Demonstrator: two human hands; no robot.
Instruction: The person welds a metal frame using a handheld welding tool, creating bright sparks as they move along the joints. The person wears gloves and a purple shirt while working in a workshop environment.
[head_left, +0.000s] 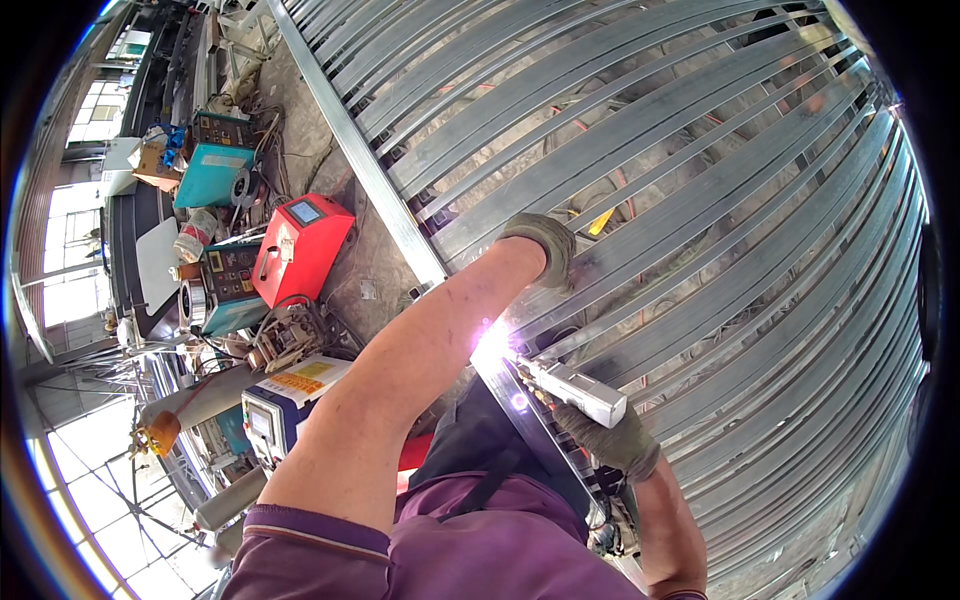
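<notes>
My right hand (612,440), in a dark olive work glove, grips a boxy silver handheld welding torch (585,392). The torch's tip points left at a bright violet-white welding glare (494,346), on the joint where a slat meets the long metal edge rail (395,215). The glare washes out the joint itself. My left hand (543,248), gloved alike, rests on a flat grey metal slat (500,215) beyond the glare. Its fingers are turned down and hidden from view. Many parallel slats run off to the right from the rail.
Left of the rail stand a red machine (303,248) with a small screen, teal machines (215,160), and a white-and-blue unit (290,405). Gas cylinders (205,398) lie near it. Cables and a yellow object (601,221) show on the concrete floor beneath the slats.
</notes>
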